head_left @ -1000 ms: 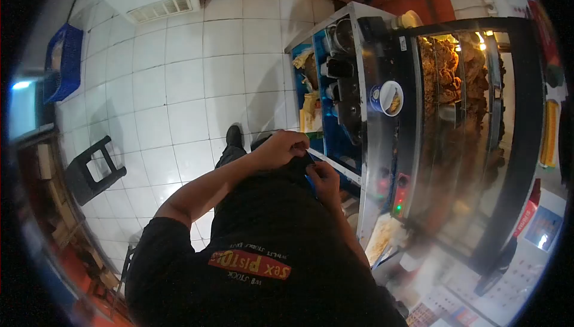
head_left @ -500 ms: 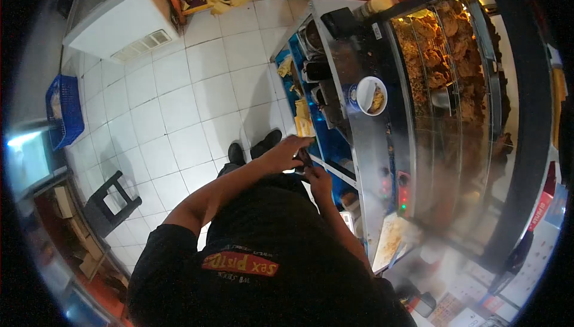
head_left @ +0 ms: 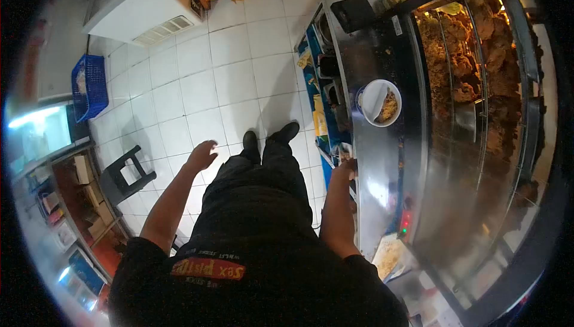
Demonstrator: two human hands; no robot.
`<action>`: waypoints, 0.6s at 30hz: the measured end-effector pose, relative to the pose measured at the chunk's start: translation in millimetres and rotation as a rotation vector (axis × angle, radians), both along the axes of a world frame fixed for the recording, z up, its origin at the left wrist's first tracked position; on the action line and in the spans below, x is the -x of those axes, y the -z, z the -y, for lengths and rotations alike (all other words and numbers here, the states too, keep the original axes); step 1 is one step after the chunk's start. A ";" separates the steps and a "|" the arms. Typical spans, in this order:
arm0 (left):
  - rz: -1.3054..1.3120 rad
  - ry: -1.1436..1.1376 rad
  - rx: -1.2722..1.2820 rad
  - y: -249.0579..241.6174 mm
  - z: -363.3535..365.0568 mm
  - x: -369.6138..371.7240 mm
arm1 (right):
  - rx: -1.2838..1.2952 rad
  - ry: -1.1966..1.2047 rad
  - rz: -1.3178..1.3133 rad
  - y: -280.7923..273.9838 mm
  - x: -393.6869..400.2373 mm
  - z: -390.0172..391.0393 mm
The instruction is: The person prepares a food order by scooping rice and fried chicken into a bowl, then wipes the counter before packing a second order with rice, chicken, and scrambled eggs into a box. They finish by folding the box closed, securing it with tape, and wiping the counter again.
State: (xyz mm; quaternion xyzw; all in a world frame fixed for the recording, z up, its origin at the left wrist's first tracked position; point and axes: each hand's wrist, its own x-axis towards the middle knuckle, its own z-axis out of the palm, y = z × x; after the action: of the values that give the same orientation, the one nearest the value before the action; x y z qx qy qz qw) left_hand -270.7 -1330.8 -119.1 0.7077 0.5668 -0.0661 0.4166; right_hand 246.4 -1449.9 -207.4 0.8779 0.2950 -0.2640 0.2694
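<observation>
My left hand [head_left: 202, 156] hangs in the air over the tiled floor, left of my legs. Its fingers are apart, with nothing in them. My right hand [head_left: 345, 168] is at the open shelf side of the counter, fingers curled, right beside a shiny, clear-looking container [head_left: 341, 150]. What the right hand holds, if anything, I cannot tell. On the black counter top [head_left: 373, 43], ahead of that hand, stands a white paper bowl [head_left: 362, 101] with crumbly yellow-brown food and a white piece inside.
A glass display case [head_left: 445, 165] of fried food stands on the right. The blue shelves [head_left: 318, 88] under the counter hold dark tubs. To the left are a black stool [head_left: 113, 185], a blue basket [head_left: 89, 97] and a white chest freezer [head_left: 134, 10].
My hands have parted from a dark object held between them in front of me. The left swung out to the left; the right moved to the shelf. The view shifted slightly.
</observation>
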 end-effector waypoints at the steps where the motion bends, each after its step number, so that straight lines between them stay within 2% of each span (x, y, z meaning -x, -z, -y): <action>1: -0.020 -0.051 0.028 -0.7 9.9 12.7 | -0.051 0.075 0.009 11.3 -8.1 1.5; 3: -0.079 -0.166 0.046 12.2 36.6 41.3 | -0.152 0.233 0.032 40.0 -31.3 7.6; 4: -0.104 -0.214 0.045 12.1 49.9 49.1 | -0.163 -0.509 0.230 158.5 -69.7 75.5; 5: -0.128 -0.225 0.099 16.5 61.1 59.9 | -0.262 -0.033 0.091 125.5 -67.1 54.3; 6: -0.146 -0.263 0.146 26.4 76.9 72.4 | -0.293 0.100 0.060 115.4 -61.3 42.3; 8: -0.252 -0.192 0.189 13.7 89.4 69.5 | -0.344 0.206 0.030 108.0 -55.3 31.8; 9: -0.129 -0.245 0.248 14.2 94.5 72.9 | -0.368 0.244 0.018 108.7 -53.7 24.7; 11: -0.237 -0.107 0.232 8.4 97.4 72.8 | -0.416 0.322 0.000 109.5 -53.8 17.7; 13: -0.165 -0.238 0.334 -7.9 79.2 53.3 | -0.453 0.391 -0.018 103.1 -53.7 2.7; 15: -0.044 -0.175 0.284 -20.8 56.7 40.9 | -0.494 0.449 -0.030 107.1 -57.1 -5.8; 18: -0.137 -0.126 0.188 -39.6 19.2 10.2 | -0.545 0.507 -0.044 110.0 -58.2 -9.2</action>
State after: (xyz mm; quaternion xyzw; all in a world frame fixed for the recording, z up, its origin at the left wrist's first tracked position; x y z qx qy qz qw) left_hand -280.9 -1349.9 -79.4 0.6224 0.6286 -0.1405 0.4448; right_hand 304.5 -1440.7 -317.5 0.9567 0.1333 -0.2530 -0.0548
